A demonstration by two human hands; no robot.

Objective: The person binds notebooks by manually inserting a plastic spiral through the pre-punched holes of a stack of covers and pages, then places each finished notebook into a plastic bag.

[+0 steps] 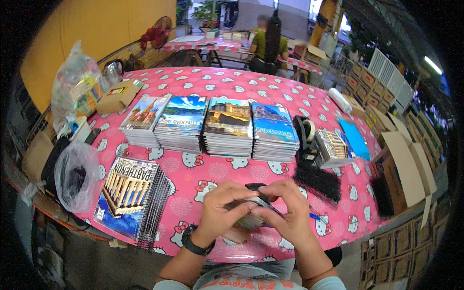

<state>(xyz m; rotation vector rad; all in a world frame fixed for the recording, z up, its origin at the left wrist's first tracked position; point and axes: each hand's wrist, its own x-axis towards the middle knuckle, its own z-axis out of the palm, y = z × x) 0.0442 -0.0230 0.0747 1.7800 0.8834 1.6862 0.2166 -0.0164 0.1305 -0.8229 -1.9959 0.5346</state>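
Note:
Close to my body, over the table's near edge, my left hand (223,210) and my right hand (285,209) pinch a small notebook (249,221). It is tilted, blurred and partly hidden by my fingers. Something black, perhaps its spiral binding, shows between my fingertips. Left of my hands lies a stack of spiral-bound notebooks (126,195) with a columned ruin on the cover and black coils along the right side. Right of my hands is a pile of black binding coils (317,184). A small stack of matching covers (334,146) lies beyond it.
Four tall notebook stacks (227,126) stand mid-table. Beside them are a black tape dispenser (305,137), a blue folder (355,138) and a blue pen (316,217). An open carton (401,164) stands right; plastic bags (77,176) left. Two people (268,46) sit at a far table.

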